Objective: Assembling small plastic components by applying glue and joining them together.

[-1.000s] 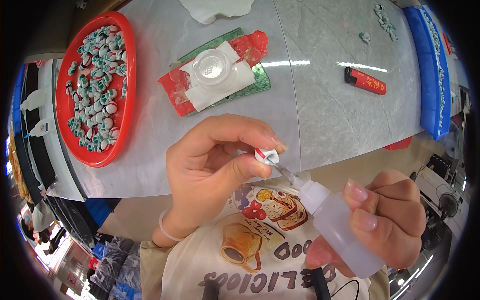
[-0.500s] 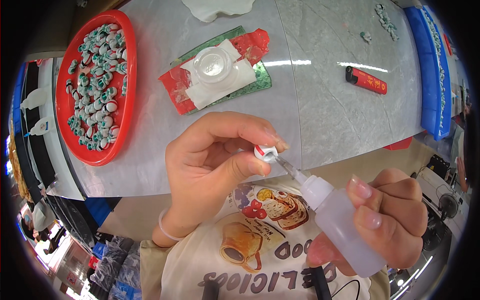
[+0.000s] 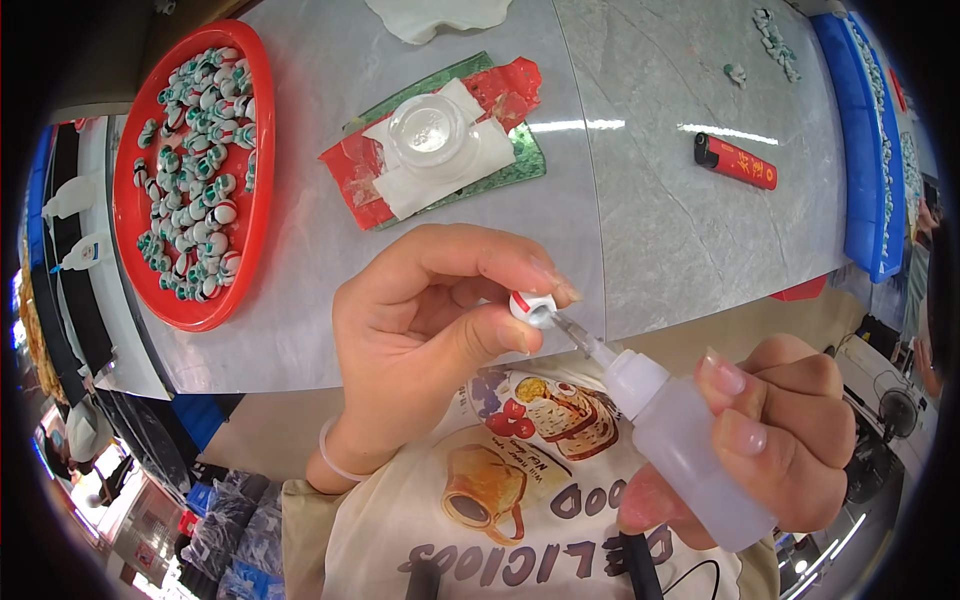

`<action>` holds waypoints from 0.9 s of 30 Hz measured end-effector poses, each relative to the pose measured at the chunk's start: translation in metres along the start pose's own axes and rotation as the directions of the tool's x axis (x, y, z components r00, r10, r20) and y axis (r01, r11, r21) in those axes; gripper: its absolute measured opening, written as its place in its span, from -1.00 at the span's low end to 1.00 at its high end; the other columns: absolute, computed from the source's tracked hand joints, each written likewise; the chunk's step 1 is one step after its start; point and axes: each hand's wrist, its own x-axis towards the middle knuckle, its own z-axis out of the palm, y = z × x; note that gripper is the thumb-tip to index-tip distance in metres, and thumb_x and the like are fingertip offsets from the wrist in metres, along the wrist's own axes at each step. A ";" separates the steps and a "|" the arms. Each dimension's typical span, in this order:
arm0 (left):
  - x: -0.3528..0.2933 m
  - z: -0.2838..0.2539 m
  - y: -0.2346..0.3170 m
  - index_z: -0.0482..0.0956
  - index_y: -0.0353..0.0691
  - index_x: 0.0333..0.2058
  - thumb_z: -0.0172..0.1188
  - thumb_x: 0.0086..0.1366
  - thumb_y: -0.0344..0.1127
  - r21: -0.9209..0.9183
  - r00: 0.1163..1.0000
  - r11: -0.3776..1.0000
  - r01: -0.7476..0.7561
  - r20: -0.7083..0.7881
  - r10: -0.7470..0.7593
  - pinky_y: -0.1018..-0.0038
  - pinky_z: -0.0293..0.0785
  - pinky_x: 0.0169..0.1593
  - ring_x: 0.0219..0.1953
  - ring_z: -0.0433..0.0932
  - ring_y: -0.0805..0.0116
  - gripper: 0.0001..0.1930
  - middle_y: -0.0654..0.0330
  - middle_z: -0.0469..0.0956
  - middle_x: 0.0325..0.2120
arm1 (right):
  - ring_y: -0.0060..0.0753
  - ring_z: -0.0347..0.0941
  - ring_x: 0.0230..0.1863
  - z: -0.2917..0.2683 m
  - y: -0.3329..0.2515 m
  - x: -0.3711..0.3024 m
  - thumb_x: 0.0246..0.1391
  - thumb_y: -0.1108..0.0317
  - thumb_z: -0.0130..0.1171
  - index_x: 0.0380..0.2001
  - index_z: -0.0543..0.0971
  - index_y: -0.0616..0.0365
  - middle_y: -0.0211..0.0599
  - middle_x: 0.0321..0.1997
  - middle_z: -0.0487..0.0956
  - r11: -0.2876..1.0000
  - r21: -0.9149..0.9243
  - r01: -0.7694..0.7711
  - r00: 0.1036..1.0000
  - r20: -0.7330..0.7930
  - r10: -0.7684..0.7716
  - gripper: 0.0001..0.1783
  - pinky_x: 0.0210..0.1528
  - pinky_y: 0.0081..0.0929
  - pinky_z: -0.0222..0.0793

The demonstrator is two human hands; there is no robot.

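Between thumb and forefinger, my left hand [image 3: 430, 310] pinches a small white hollow piece with a red stripe [image 3: 532, 308]. Its opening faces right, toward my right hand [image 3: 775, 430], which is wrapped round a translucent white squeeze bottle [image 3: 690, 455]. The bottle slants up to the left, and its thin clear nozzle tip [image 3: 572, 328] is at the edge of the piece's opening; whether it reaches inside I cannot tell. Beyond my hands, a shallow clear plastic cup [image 3: 428, 128] sits on folded white paper [image 3: 400, 190], over red and green sheets on the table.
A red oval tray [image 3: 262, 170] of small white and green pieces stands at the left of the grey table [image 3: 680, 260]. Toward the right lie a red lighter [image 3: 735, 162] and loose green-and-white pieces [image 3: 775, 45]. A blue bin [image 3: 862, 190] lines the right edge; white cloth [image 3: 440, 15] lies at the back.
Almost nothing differs. Both hands keep the same hold, with the nozzle still at the piece's opening; the whole view has shifted very slightly.
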 end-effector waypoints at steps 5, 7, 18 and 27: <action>0.000 0.002 0.002 0.39 -0.43 -0.34 0.15 0.00 -0.55 -0.051 0.999 0.998 0.036 -0.012 -0.037 0.55 0.40 -0.28 -0.32 0.46 0.35 -0.79 0.02 0.45 -0.38 | -0.53 0.13 -0.62 0.000 0.005 -0.005 -0.36 -0.05 0.27 -0.21 0.31 0.16 -0.28 -0.40 0.39 0.999 0.043 0.029 0.999 -0.031 -0.028 -0.31 -0.65 -0.66 0.03; 0.000 0.001 0.002 0.39 -0.44 -0.34 0.15 0.00 -0.55 -0.043 0.999 0.998 0.036 -0.012 -0.037 0.55 0.41 -0.28 -0.32 0.46 0.35 -0.79 0.02 0.45 -0.38 | -0.53 0.13 -0.61 -0.005 0.004 -0.006 -0.36 -0.04 0.27 -0.19 0.31 0.16 -0.27 -0.39 0.39 1.000 0.028 0.015 1.000 0.003 -0.015 -0.31 -0.65 -0.66 0.03; 0.000 0.003 0.001 0.40 -0.44 -0.34 0.16 -0.02 -0.56 -0.013 1.000 1.000 0.025 -0.011 -0.025 0.53 0.41 -0.26 -0.32 0.46 0.35 -0.79 0.02 0.45 -0.38 | -0.48 0.23 -0.53 -0.010 -0.005 -0.001 -0.36 -0.01 0.29 -0.17 0.30 0.15 -0.24 -0.36 0.40 0.999 -0.025 -0.038 0.995 0.094 0.040 -0.31 -0.60 -0.66 0.11; 0.000 0.003 0.002 0.40 -0.44 -0.34 0.16 -0.02 -0.56 -0.025 0.999 0.999 0.044 -0.027 -0.044 0.53 0.41 -0.25 -0.32 0.46 0.35 -0.78 0.03 0.45 -0.38 | -0.52 0.17 -0.62 -0.003 0.002 -0.005 -0.38 -0.01 0.30 -0.21 0.31 0.14 -0.24 -0.38 0.40 0.999 0.038 -0.025 0.999 -0.019 0.026 -0.33 -0.65 -0.66 0.06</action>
